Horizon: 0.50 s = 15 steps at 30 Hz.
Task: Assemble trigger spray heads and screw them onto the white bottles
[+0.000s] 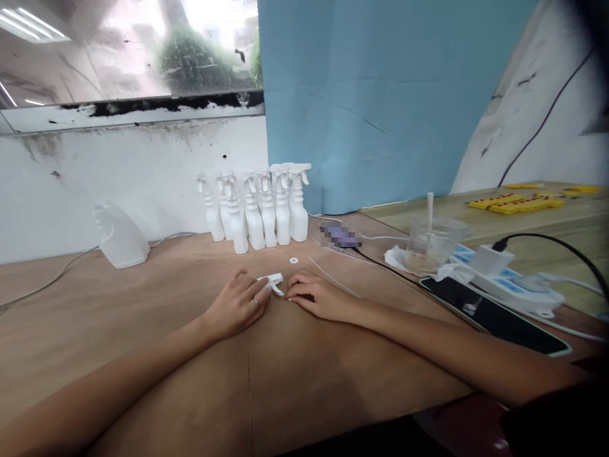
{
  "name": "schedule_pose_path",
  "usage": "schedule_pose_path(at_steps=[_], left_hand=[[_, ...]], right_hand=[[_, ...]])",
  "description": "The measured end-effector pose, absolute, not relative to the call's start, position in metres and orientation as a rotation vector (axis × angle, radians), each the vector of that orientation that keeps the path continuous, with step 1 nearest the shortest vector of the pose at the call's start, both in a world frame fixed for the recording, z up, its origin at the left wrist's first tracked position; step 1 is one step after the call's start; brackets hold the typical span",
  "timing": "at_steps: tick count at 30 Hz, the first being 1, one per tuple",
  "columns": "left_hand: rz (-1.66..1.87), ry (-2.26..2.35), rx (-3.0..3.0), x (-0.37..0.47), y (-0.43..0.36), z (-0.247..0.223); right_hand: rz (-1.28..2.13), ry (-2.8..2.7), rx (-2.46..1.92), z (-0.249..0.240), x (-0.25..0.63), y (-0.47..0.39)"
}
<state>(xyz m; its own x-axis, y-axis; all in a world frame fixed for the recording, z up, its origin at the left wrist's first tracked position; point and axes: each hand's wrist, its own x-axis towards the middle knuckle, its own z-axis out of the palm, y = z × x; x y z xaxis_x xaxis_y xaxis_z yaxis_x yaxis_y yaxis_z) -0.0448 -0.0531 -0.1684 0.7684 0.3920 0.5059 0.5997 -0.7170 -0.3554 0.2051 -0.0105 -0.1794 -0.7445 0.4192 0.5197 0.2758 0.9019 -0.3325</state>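
Observation:
My left hand (241,301), with a ring on one finger, is closed around a white trigger spray head (273,281) just above the brown tabletop. The nozzle end of the spray head points right. Close beside it, my right hand (320,297) has its thumb and fingers pinched near the table. A tiny white bit shows at those fingertips, too small to name. Behind the hands lies a small white ring-shaped washer (294,260). A thin clear tube (333,277) rests on the table to the right of it.
Several white spray bottles (257,219) stand against the wall, with one headless white bottle (121,235) at left. On the right are a phone (340,235), a clear cup (419,247), a dark tablet-like device (495,317), a power strip (523,289) and cables.

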Motion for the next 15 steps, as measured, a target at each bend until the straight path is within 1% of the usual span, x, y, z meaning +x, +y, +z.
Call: schedule_pose_path(at_steps=[3, 6, 8, 12, 15], left_hand=[[-0.522, -0.657, -2.497, -0.0435, -0.0547, -0.1702], [-0.514, -0.721, -2.595, -0.0432, -0.0556, -0.1699], [-0.534, -0.828, -2.656, -0.0431, -0.0564, -0.1687], [-0.619, -1.197, -2.685, -0.0422, -0.0582, -0.1659], [-0.622, -1.29, -2.681, -0.0414, -0.0587, -0.1649]], right_hand=[[0.352, -2.449, -0.518, -0.1791, 0.2046, -0.0112], [0.347, -2.448, -0.532, -0.1772, 0.2037, -0.0127], [0.343, -2.443, -0.53, -0.1764, 0.2032, -0.0133], [0.325, -2.439, -0.517, -0.177, 0.2029, -0.0132], [0.33, -2.43, -0.517, -0.1766, 0.2027, -0.0144]])
